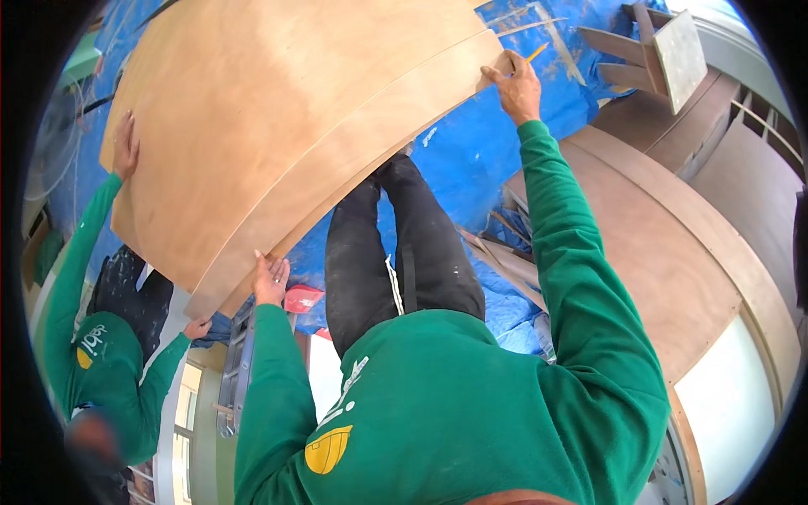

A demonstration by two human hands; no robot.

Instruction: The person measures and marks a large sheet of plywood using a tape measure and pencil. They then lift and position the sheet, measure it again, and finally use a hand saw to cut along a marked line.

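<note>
A large light-brown plywood sheet (227, 109) fills the upper left, and a long, thin plywood strip (353, 135) lies curved along its near edge. My right hand (517, 87) pinches the strip's far right end, thumb on top. A yellow pencil (536, 52) sticks out from that same hand. Lower left, my left hand (270, 279) holds the strip's near edge, its fingers partly hidden at the wood. A co-worker in a green sweatshirt (109, 358) has one hand (125, 147) flat on the sheet and the other hand (198, 328) at the strip's left end.
Blue plastic sheeting (471, 160) covers the floor. Curved wooden panels (648, 252) stand on the right, with a wooden piece bearing a pale square plate (680, 61) above them. A metal ladder (236, 370) and a red dustpan-like object (301, 299) are near my left arm.
</note>
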